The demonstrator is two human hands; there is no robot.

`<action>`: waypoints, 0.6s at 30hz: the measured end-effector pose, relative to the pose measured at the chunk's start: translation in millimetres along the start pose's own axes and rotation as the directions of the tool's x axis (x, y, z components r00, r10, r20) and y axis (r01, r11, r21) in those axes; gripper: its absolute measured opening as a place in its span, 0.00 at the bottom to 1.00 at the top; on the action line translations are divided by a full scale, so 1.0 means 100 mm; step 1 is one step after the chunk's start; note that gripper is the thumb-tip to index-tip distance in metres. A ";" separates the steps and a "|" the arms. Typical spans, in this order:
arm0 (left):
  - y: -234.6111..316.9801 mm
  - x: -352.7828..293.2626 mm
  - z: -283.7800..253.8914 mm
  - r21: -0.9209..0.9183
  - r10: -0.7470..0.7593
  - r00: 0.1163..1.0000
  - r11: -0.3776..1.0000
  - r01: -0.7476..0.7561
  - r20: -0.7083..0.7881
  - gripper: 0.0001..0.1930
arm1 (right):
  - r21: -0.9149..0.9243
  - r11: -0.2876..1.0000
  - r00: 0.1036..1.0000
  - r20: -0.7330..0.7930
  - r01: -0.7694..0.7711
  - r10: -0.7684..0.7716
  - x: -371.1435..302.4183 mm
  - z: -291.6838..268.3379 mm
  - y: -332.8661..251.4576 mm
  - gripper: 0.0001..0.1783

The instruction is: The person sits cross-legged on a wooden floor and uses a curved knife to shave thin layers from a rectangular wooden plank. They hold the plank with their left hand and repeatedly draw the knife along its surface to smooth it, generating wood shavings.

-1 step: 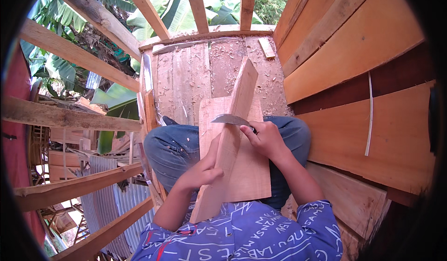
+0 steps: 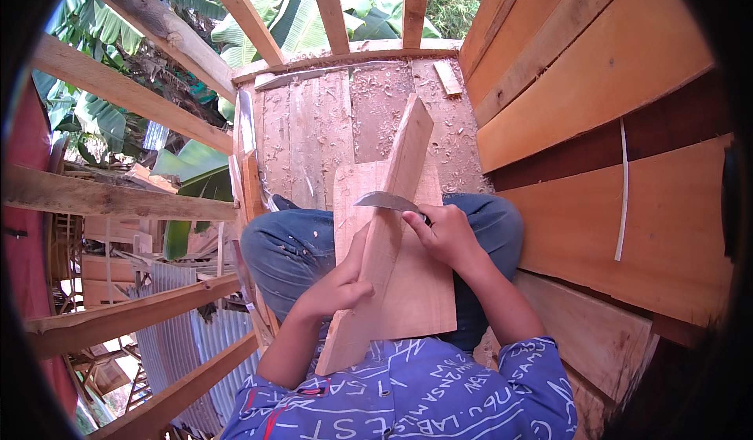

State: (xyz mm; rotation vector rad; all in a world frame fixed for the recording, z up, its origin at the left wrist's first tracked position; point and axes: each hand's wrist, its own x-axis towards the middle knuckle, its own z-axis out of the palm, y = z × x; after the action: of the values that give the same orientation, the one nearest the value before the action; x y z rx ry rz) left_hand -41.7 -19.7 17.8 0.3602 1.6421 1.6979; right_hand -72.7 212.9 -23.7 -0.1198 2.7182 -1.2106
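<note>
A curved-bladed knife lies across the upper edge of a narrow wooden plank. My right hand is closed around the knife's handle, which is mostly hidden by the fingers. The plank stands on edge, slanting from my shirt up and away to the right. Gripping its left side below the blade is my left hand, with some fingers out of sight behind the wood. Under the plank, a wide flat board rests across my crossed legs.
Curled shavings lie scattered over the plank floor, with a small wood offcut at its far right. Wooden rails bound the left side. A board wall rises close on the right, and a long timber strip lies along the far edge.
</note>
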 end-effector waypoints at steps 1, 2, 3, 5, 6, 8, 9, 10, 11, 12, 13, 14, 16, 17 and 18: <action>0.04 -0.01 -0.02 0.012 -0.002 1.000 1.000 0.002 0.011 0.52 | 0.067 0.997 0.998 -0.044 0.047 -0.045 -0.02 0.02 -0.01 0.22; 0.06 -0.02 -0.03 0.024 -0.004 1.000 1.000 0.004 0.023 0.52 | 0.081 0.996 0.999 -0.044 0.019 -0.015 -0.06 0.01 -0.04 0.23; 0.05 -0.02 -0.03 0.042 0.026 0.999 0.999 -0.027 0.038 0.52 | 0.096 0.995 0.999 -0.044 -0.010 0.014 -0.10 -0.03 -0.08 0.23; 0.02 -0.03 -0.02 0.078 0.086 0.994 0.993 -0.091 0.060 0.51 | 0.087 0.996 0.998 -0.048 -0.025 0.029 -0.15 -0.07 -0.14 0.24; 0.02 -0.04 -0.02 0.095 0.077 0.995 0.992 -0.082 0.059 0.51 | 0.063 0.998 0.998 -0.054 -0.016 0.019 -0.16 -0.08 -0.16 0.25; 0.02 -0.07 0.01 0.120 0.053 0.997 0.991 -0.060 0.064 0.51 | 0.000 1.000 0.997 -0.079 0.018 -0.018 -0.20 -0.08 -0.16 0.27; 0.02 -0.07 0.03 0.135 0.066 0.996 0.988 -0.074 0.064 0.51 | -0.038 0.998 0.994 -0.099 0.048 -0.052 -0.20 -0.06 -0.15 0.28; 0.03 -0.06 0.03 0.149 0.080 0.994 0.985 -0.089 0.068 0.51 | -0.079 0.994 0.989 -0.119 0.076 -0.085 -0.19 -0.04 -0.14 0.29; 0.03 -0.05 0.04 0.165 0.096 0.993 0.981 -0.106 0.070 0.51 | -0.090 0.996 0.991 -0.135 -0.006 -0.006 -0.13 -0.07 -0.08 0.30; 0.02 -0.04 0.06 0.156 0.078 0.995 0.984 -0.087 0.062 0.51 | -0.100 0.991 0.986 -0.152 -0.088 0.072 -0.03 -0.12 0.01 0.32; 0.04 -0.04 0.07 0.151 0.063 0.997 0.986 -0.070 0.050 0.51 | -0.107 0.981 0.975 -0.171 -0.163 0.143 0.03 -0.16 0.05 0.34; 0.05 -0.03 0.08 0.145 0.048 0.998 0.988 -0.053 0.038 0.51 | -0.135 0.985 0.979 -0.187 -0.110 0.084 0.01 -0.15 0.02 0.34; 0.02 -0.04 0.13 0.173 0.093 0.995 0.980 -0.098 0.034 0.50 | -0.191 0.982 0.976 -0.214 -0.008 -0.034 -0.09 -0.10 -0.06 0.35; 0.01 -0.04 0.15 0.186 0.114 0.993 0.975 -0.119 0.034 0.50 | -0.223 0.968 0.982 -0.121 0.114 -0.144 -0.15 -0.07 -0.05 0.35; 0.02 -0.05 0.14 0.185 0.105 0.994 0.977 -0.108 0.024 0.50 | -0.146 0.988 0.983 -0.171 0.047 -0.072 -0.09 -0.07 -0.02 0.35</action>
State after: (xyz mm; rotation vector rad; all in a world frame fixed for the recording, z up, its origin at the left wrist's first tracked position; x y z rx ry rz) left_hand -29.3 -12.1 22.9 0.5589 1.8046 1.6184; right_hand -65.3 218.4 -16.8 -0.1174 2.9740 -1.0904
